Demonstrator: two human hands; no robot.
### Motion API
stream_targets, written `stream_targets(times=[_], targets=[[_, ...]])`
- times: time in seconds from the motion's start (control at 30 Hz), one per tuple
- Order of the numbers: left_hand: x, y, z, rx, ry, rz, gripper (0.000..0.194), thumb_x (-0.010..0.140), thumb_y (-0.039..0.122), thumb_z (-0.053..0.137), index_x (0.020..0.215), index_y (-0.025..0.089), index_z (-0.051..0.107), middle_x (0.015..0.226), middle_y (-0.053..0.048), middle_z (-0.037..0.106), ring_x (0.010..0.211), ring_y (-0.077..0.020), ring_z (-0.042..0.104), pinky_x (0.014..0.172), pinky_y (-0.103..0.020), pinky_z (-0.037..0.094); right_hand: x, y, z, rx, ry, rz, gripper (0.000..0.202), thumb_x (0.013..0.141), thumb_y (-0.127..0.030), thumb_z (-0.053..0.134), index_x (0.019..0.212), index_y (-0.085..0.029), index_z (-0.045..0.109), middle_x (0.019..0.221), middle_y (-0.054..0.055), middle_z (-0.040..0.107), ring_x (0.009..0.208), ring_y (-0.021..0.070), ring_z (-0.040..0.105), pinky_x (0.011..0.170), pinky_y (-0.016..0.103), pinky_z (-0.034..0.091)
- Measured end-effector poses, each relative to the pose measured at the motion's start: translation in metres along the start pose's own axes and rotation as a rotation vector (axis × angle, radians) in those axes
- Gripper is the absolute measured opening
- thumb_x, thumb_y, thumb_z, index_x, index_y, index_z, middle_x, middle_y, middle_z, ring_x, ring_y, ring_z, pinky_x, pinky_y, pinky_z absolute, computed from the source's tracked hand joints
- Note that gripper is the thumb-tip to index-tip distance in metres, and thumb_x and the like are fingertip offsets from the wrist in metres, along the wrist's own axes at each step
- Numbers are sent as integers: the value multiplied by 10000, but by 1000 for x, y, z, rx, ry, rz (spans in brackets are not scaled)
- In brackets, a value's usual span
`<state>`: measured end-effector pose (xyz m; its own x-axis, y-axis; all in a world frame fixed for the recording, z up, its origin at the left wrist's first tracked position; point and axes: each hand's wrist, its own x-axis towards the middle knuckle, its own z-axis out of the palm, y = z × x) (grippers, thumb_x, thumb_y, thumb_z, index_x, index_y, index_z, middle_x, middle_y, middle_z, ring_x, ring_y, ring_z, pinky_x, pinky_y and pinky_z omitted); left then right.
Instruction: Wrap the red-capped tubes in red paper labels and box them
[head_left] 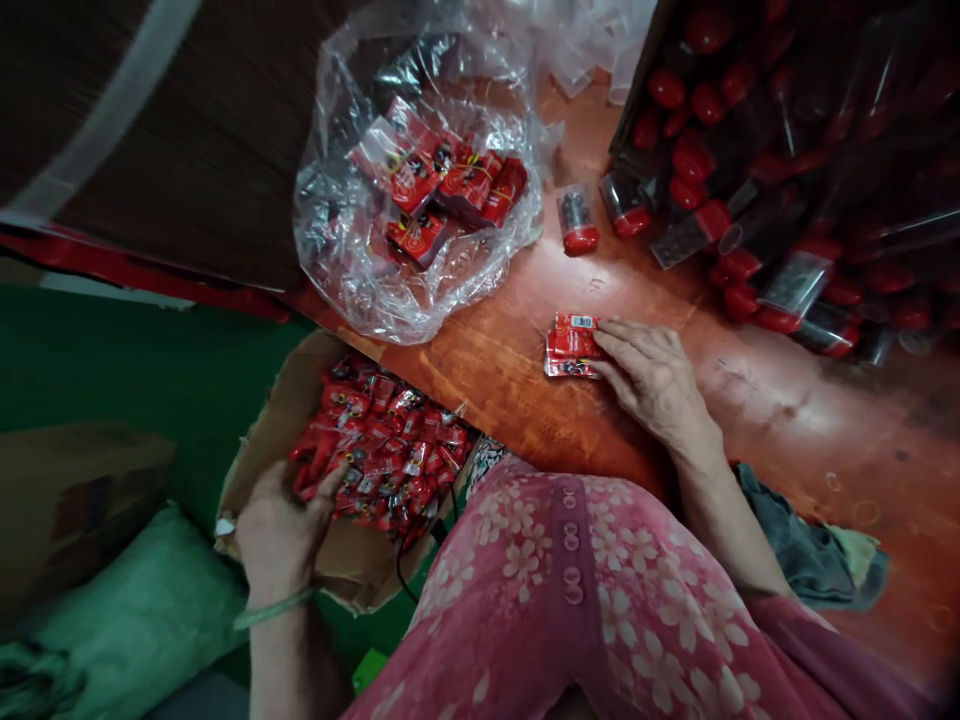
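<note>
My right hand (652, 375) rests on the table with its fingertips and thumb on the right edge of a small red packet pile (571, 346), closed on it. The pile has a printed barcode on top and a shiny, clear-edged wrapper below. At lower left, my left hand (281, 525) reaches into a cardboard box (262, 420). Its thumb is apart from the fingers, over many red wrapped packets (390, 440). Motion blurs this hand, and its fingertips are partly hidden among the packets.
A clear plastic bag (420, 315) holding red bundles (416, 235) lies on the orange table (525, 400). Red-capped clear tubes (577, 220) cover the right side, with a dark cloth (795, 550) by my right forearm. A pale green sack (142, 610) stands at lower left.
</note>
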<state>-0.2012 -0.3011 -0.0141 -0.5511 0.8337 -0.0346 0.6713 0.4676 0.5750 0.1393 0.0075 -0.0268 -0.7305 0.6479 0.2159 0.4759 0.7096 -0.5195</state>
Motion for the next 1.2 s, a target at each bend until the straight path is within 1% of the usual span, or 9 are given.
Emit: stream_targets(times=[0.07, 0.13, 0.3, 0.4, 0.5, 0.63, 0.87, 1.0, 1.2], targets=[[7, 15, 8, 203, 228, -51, 625, 793, 390, 838, 1376, 282, 639, 1278, -14, 760, 1305, -398, 641, 1074, -511, 541, -3, 2, 5, -32, -9, -9, 271, 1040, -251, 536, 1250, -184, 694, 1276, 150, 760, 1122, 269, 714, 929, 431, 507], [23, 50, 27, 162, 307, 63, 570, 802, 387, 830, 1339, 272, 674, 1287, -42, 758, 1147, -373, 733, 1000, -543, 597, -5, 2, 10, -90, 7, -34, 262, 1041, -182, 500, 1208, -181, 702, 1253, 137, 771, 1067, 248, 714, 893, 408, 497], [79, 168, 96, -102, 41, 631, 492, 922, 219, 711, 1404, 207, 615, 1462, -141, 642, 1330, -270, 651, 1115, -436, 561, -5, -4, 11, -218, 74, -128, 258, 1029, -134, 494, 1200, -157, 686, 1238, 135, 770, 1144, 262, 659, 955, 430, 463], [101, 211, 130, -154, -145, 773, 409, 991, 242, 594, 1390, 160, 622, 1502, -174, 595, 1446, -294, 542, 1233, -501, 434, -3, -9, 5, -246, 48, -139, 279, 1037, -155, 474, 1224, -146, 680, 1246, 159, 750, 1167, 281, 624, 972, 457, 455], [112, 223, 150, -129, -180, 840, 373, 1009, 183, 506, 1347, 126, 653, 1445, -192, 641, 1430, -306, 559, 1246, -543, 399, -1, -12, -5, -280, 3, -113, 290, 1045, -161, 439, 1177, -128, 696, 1158, 167, 748, 1080, 276, 611, 942, 438, 475], [122, 218, 157, -55, -134, 891, 341, 984, 136, 508, 1252, 154, 718, 1326, -173, 725, 1344, -296, 637, 1210, -543, 439, -2, -12, -16, -284, -11, -74, 304, 1045, -143, 406, 1098, -124, 704, 1008, 141, 728, 924, 253, 585, 849, 395, 500], [134, 221, 153, -151, -137, 840, 207, 957, 181, 591, 971, 202, 796, 1074, -98, 814, 1084, -254, 749, 987, -432, 592, -3, -3, -19, 171, 135, -33, 162, 1037, -187, 525, 1069, -136, 675, 926, 94, 743, 859, 189, 643, 822, 329, 534], [139, 225, 149, -384, -345, 712, 148, 923, 270, 687, 865, 191, 797, 925, -87, 816, 884, -207, 764, 830, -329, 616, -3, 4, -21, 297, 173, -21, 212, 1058, -235, 498, 914, -172, 641, 829, 50, 717, 764, 154, 629, 742, 281, 536], [149, 252, 134, -528, -740, 395, 260, 821, 432, 790, 898, 185, 816, 906, -77, 808, 797, -193, 733, 785, -284, 556, -1, 8, -41, 315, -28, 36, 316, 1086, -313, 430, 852, -188, 603, 781, 20, 635, 702, 134, 572, 685, 258, 479]])
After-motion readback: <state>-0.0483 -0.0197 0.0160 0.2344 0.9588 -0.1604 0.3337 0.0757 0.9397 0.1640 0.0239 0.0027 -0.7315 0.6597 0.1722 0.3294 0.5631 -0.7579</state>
